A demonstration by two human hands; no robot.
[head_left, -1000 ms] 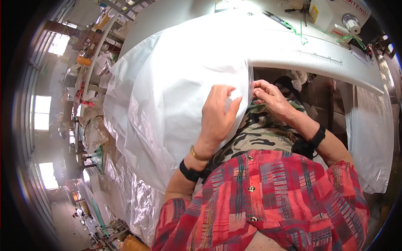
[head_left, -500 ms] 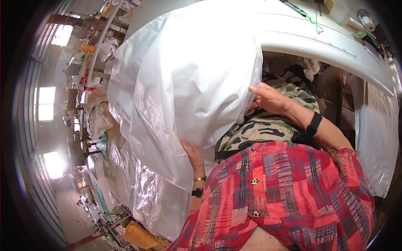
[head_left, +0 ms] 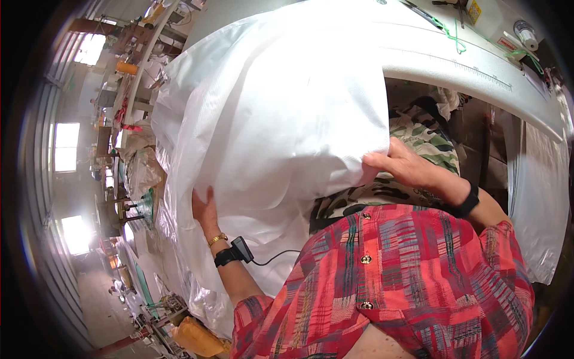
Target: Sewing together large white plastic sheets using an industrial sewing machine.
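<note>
A large, slightly glossy white plastic sheet (head_left: 287,119) spreads over the white table and drapes down in front of me. At its right edge my right hand (head_left: 406,164) is closed on the sheet near a corner, the thumb on top. The fingers beneath are partly hidden. Further left, my left hand (head_left: 205,210) rests against the sheet beside a long fold, thumb and fingers apart. Some of its fingertips are covered by the material.
A white table edge with a printed ruler scale (head_left: 460,66) curves across the upper right. Green cord (head_left: 457,42) and a white knob (head_left: 525,33) lie beyond it. More translucent sheeting (head_left: 541,203) hangs at the right. Silvery plastic and workshop machines stand at the left.
My left hand has moved left and up across the sheet. My right hand has come slightly down and right, drawing the sheet's edge with it.
</note>
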